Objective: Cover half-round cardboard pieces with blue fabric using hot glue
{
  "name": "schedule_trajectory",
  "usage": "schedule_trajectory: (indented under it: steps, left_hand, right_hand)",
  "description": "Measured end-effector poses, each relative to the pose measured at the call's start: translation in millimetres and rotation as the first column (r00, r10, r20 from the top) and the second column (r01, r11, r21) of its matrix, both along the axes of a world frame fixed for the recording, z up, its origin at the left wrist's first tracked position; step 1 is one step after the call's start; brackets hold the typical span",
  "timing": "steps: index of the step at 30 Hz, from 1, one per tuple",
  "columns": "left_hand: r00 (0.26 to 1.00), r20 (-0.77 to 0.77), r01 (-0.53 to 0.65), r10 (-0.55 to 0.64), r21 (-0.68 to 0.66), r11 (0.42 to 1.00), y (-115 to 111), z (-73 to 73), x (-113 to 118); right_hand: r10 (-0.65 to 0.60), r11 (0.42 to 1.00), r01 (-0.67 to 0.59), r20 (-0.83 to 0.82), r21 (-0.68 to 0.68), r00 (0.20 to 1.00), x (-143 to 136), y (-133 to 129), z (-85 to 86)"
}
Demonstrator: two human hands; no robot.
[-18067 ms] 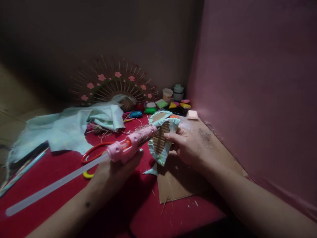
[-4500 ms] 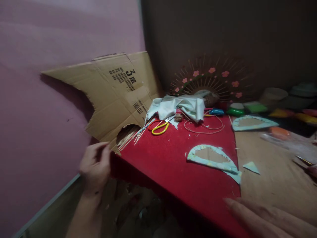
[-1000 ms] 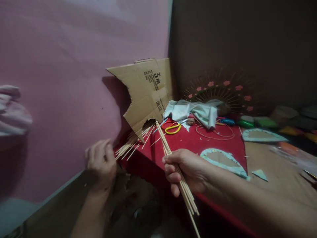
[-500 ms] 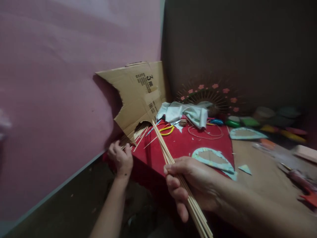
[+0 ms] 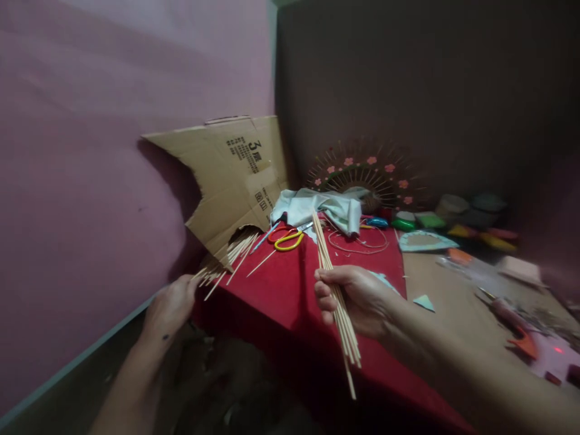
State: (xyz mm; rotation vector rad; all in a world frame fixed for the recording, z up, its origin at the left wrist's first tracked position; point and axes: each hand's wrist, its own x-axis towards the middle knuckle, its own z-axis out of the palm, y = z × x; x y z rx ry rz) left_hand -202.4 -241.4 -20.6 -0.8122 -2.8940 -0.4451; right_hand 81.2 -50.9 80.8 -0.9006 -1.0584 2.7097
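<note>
A bundle of thin wooden sticks [image 5: 343, 320] is gripped in my right hand [image 5: 357, 296], its upper end tilted toward the back of the table. My left hand [image 5: 172, 308] is at the table's left corner, back toward me and fingers drawn together at the ends of more loose wooden sticks [image 5: 242, 251]. What its fingertips hold is hidden. Those sticks lie partly under a torn cardboard sheet [image 5: 217, 175] leaning on the wall. Beside them are scissors [image 5: 289, 241] with red and yellow handles and a light blue pen-like stick [image 5: 265, 237].
Pale cloth [image 5: 312, 205] lies at the back, before a fan-shaped piece with pink flowers [image 5: 371, 172]. String [image 5: 357, 241] rests on the red tablecloth [image 5: 272, 296]. At right are a cloth-edged cardboard shape [image 5: 428, 241], a pink glue-gun-like tool [image 5: 505, 314] and an orange piece [image 5: 525, 344].
My left hand has pulled back and left from the cardboard's lower edge. My right hand has raised the stick bundle and holds it more upright. The view has shifted to the right.
</note>
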Motion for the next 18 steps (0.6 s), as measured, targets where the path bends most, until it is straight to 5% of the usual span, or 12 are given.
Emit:
schedule_trajectory:
  steps: [7, 14, 18]
  left_hand:
    - [0.996, -0.040, -0.084, 0.082, -0.041, 0.996, -19.7, 13.1, 4.6]
    - [0.993, -0.023, -0.119, 0.119, 0.033, 0.992, -60.5, 29.0, 41.3]
    - [0.996, -0.087, -0.003, 0.021, 0.209, 0.978, -53.7, 30.3, 54.5]
  right_hand:
    - [-0.013, 1.000, 0.013, 0.012, -0.018, 1.000, -60.2, -30.0, -24.9]
    - [-0.031, 0.999, 0.031, 0.008, 0.014, 0.999, -108.2, -77.6, -42.7]
    - [-0.027, 1.000, 0.027, 0.010, -0.007, 1.000, -134.6, -100.7, -45.5]
